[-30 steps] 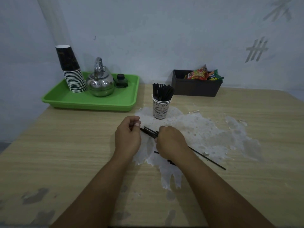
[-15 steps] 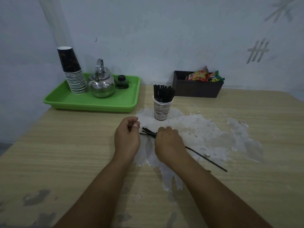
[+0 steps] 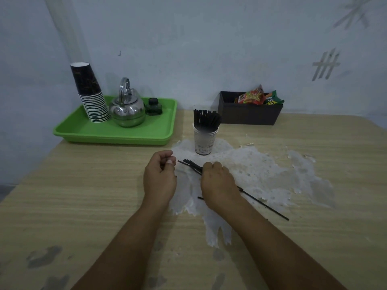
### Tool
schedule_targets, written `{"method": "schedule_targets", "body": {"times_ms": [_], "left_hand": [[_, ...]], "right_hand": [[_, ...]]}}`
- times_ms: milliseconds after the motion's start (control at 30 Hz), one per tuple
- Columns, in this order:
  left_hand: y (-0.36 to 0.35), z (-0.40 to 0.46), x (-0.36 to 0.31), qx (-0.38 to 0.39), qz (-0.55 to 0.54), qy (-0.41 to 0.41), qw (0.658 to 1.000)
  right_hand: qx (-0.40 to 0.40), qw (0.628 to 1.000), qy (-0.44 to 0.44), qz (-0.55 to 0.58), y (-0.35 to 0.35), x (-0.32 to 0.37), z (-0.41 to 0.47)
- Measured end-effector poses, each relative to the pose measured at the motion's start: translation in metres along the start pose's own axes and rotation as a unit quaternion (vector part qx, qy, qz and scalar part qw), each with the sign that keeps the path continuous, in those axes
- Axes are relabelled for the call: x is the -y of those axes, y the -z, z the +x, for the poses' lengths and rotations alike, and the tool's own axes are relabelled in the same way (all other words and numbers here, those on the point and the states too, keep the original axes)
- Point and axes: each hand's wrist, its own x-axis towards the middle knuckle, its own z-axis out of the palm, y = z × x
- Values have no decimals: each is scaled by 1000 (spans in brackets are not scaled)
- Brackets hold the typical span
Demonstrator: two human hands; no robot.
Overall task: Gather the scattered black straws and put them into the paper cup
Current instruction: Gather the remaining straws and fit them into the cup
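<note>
On the far left of the wooden table (image 3: pixel 83 195) sits a green tray (image 3: pixel 129 135) carrying a stack of dark paper cups (image 3: pixel 90 95), a steel kettle (image 3: pixel 127 109) and a small dark bottle (image 3: pixel 155 107). Nearer the person, the left hand (image 3: pixel 160 178) rests on the table with its fingers curled in toward the thumb; whether anything is pinched there cannot be told. Just right of it, a bundle of loose black straws (image 3: pixel 191 165) lies on a pale, flaking patch (image 3: pixel 261 170) of the surface. The right hand (image 3: pixel 217 185) covers the bundle's middle, its fingers bent down over the straws and gripping them; straw ends stick out to the upper left, one long straw (image 3: pixel 266 206) runs out to the lower right, and a short end (image 3: pixel 200 198) shows beside the wrist. Behind the hands stands the paper cup (image 3: pixel 205 141), upright and already holding a clump of black straws (image 3: pixel 206 119). At the far right against the wall is a dark box (image 3: pixel 249 114) containing snack packets (image 3: pixel 257 97).
</note>
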Motion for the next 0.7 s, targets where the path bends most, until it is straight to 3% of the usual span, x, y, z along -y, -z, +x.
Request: {"method": "schedule_targets", "body": {"times_ms": [167, 233, 367, 467, 633, 700], "left_hand": [[0, 0, 1, 2, -3, -3, 1000], [0, 0, 1, 5, -3, -3, 1000], [-4, 0, 2, 6, 5, -23, 1000], [-9, 1, 1, 8, 19, -55, 998], [-23, 6, -6, 26, 42, -90, 995], [-28, 11, -8, 29, 45, -91, 994]], "right_hand": [[-30, 994, 12, 102, 17, -13, 2], [-51, 980, 0, 193, 23, -23, 4], [-112, 892, -50, 434, 31, -42, 8], [-163, 816, -119, 542, 30, -49, 12], [-198, 768, -146, 591, 28, -55, 14], [-193, 766, -136, 598, 25, -57, 13]]}}
